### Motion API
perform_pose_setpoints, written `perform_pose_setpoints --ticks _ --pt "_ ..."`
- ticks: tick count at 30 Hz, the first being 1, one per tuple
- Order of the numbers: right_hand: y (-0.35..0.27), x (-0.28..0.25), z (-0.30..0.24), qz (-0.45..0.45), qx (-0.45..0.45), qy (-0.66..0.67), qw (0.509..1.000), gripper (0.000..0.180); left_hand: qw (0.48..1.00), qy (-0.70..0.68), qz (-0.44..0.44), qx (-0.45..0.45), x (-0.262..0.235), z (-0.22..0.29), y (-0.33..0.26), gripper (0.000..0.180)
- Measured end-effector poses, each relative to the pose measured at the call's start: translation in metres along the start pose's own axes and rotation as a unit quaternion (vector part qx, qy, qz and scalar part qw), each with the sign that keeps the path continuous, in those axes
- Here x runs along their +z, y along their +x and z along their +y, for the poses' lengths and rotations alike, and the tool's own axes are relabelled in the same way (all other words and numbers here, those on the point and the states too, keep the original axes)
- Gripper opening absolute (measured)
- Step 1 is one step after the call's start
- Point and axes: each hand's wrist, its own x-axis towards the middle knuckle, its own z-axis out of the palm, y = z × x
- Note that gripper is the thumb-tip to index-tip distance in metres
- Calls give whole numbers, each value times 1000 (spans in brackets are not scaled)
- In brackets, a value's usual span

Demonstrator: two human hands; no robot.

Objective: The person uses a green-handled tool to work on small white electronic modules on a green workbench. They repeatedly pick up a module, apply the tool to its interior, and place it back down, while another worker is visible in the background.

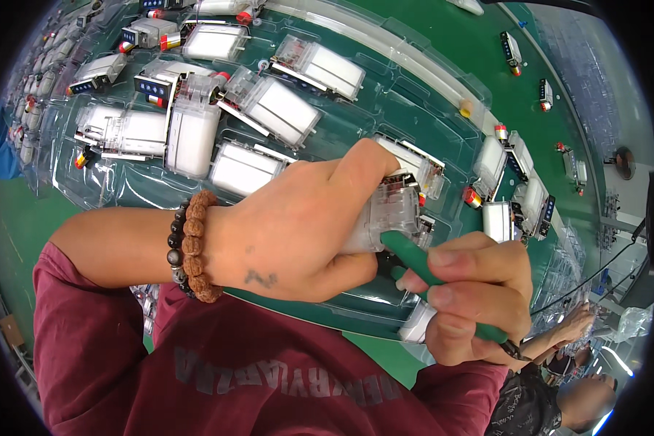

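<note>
Left hand [298, 232] grip closed on clear plastic unit [389, 214], long axis left-right, near centre above clear tray [356, 123]. Right hand [472, 291] grip closed on green tool [421, 263], tip touching unit's right end; right hand nearer.

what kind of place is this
Likely a factory assembly line: clear plastic trays hold rows of identical white parts along a green belt, and another worker's hands are busy further down.

A clear plastic module with a white body [386, 218] lies tilted, held just above the green surface [443, 43]. A slim green tool [421, 263] touches its near right end, slanting down to the right.
</note>
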Motion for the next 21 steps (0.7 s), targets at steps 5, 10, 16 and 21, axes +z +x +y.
perform_pose_setpoints --ticks 5,10,16,21 --pt "8 -1 -10 2 80 -13 997 21 999 39 -8 -3 -3 6 1 67" --pt "18 -5 -13 -66 64 -79 993 10 999 41 1 -12 0 4 -3 68" --pt "12 4 -6 -89 -95 -188 974 23 998 31 1 -46 -1 13 4 58" --pt "1 2 0 -17 -110 -132 985 25 999 27 -5 -45 -2 13 4 61"
